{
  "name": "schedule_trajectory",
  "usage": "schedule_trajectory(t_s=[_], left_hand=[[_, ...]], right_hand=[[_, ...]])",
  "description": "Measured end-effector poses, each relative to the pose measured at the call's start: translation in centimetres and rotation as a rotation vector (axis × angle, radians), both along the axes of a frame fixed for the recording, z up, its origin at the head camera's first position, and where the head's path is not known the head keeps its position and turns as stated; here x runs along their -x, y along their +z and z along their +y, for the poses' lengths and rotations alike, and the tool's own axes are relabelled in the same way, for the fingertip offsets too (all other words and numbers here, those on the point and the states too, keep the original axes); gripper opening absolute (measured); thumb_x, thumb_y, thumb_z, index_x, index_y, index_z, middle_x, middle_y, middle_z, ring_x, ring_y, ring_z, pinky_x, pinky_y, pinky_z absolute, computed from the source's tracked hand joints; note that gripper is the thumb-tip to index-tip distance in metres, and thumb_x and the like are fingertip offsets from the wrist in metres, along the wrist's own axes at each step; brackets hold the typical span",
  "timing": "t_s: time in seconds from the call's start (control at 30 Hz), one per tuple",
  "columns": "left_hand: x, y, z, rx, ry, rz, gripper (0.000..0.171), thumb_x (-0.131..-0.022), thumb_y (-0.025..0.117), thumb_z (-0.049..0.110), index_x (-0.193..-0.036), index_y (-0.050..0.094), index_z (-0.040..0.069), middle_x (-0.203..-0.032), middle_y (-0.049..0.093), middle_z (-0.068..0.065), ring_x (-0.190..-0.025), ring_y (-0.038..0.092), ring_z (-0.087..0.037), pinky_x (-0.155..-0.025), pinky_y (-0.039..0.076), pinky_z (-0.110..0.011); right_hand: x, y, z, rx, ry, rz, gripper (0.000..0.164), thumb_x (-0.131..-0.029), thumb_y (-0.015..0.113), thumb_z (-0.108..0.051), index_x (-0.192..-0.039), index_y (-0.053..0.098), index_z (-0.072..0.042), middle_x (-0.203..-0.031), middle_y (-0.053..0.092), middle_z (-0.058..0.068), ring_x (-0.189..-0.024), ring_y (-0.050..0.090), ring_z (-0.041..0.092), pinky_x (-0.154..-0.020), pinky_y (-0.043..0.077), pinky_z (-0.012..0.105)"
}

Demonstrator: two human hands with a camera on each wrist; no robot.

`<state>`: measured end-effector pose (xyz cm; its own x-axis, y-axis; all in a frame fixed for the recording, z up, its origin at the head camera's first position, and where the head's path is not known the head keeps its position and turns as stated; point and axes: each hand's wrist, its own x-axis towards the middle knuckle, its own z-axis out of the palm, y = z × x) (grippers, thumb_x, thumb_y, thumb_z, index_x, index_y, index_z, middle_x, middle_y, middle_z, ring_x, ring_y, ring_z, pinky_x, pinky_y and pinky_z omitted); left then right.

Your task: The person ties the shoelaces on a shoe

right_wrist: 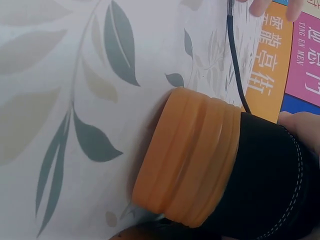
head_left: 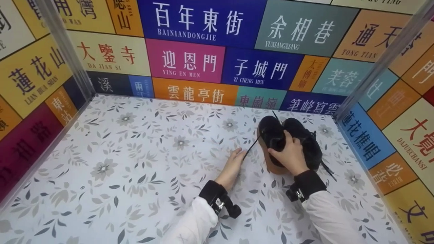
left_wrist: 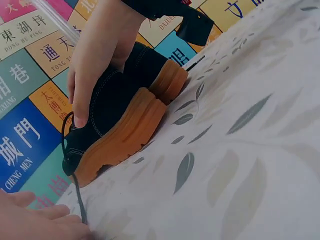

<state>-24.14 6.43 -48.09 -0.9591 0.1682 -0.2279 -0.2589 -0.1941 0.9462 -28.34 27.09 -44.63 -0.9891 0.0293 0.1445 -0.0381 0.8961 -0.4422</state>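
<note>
Left hand [head_left: 232,169] at the lace [head_left: 251,147], right hand [head_left: 292,154] on the shoe [head_left: 270,133].
The left seems to pinch the lace's end, though its grip shows poorly; the right grips the shoe, on the tabletop [head_left: 162,200] beside the other shoe [head_left: 312,149]. Best is an even, low pull, with the shoe pressed down.

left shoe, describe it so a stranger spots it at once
In the head view, find the right side of the floral sheet. Two black shoes stand there side by side. The left shoe is the one whose lace runs to the left hand.
</note>
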Motion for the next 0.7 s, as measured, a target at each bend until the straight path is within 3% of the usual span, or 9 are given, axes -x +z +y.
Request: schedule_trajectory(t_s=[0.2, 0.4, 0.7], left_hand=[[-0.2, -0.6, 1.9, -0.159, 0.060, 0.032, 0.056, -0.099, 0.040, 0.034, -0.144, 0.032, 0.002, -0.150, 0.031, -0.015, -0.140, 0.027, -0.028, -0.115, 0.021, -0.039], [-0.8, -1.3, 3.3, -0.371, -0.004, 0.001, 0.056, -0.100, 0.040, 0.026, -0.146, 0.024, -0.003, -0.149, 0.031, -0.021, -0.140, 0.026, -0.032, -0.116, 0.019, -0.039], [-1.2, -1.6, 4.1, -0.430, -0.038, -0.065, 0.058, -0.101, 0.039, 0.024, -0.145, 0.021, -0.009, -0.151, 0.025, -0.023, -0.142, 0.021, -0.033, -0.117, 0.016, -0.041]], right_hand=[[0.3, -0.2, 0.2, 0.031, -0.004, -0.021, 0.096, -0.079, 0.073, -0.043, -0.149, 0.019, -0.006, -0.126, 0.045, 0.041, -0.109, 0.048, 0.057, -0.087, 0.042, 0.065], [0.4, -0.2, 0.3, 0.056, -0.023, -0.008, 0.090, -0.079, 0.071, -0.036, -0.148, 0.022, -0.007, -0.127, 0.046, 0.039, -0.111, 0.048, 0.056, -0.088, 0.041, 0.065], [0.1, 0.6, 0.0, 0.066, -0.038, 0.031, 0.081, -0.080, 0.068, -0.022, -0.147, 0.024, -0.007, -0.121, 0.052, 0.038, -0.103, 0.053, 0.054, -0.084, 0.044, 0.061]])
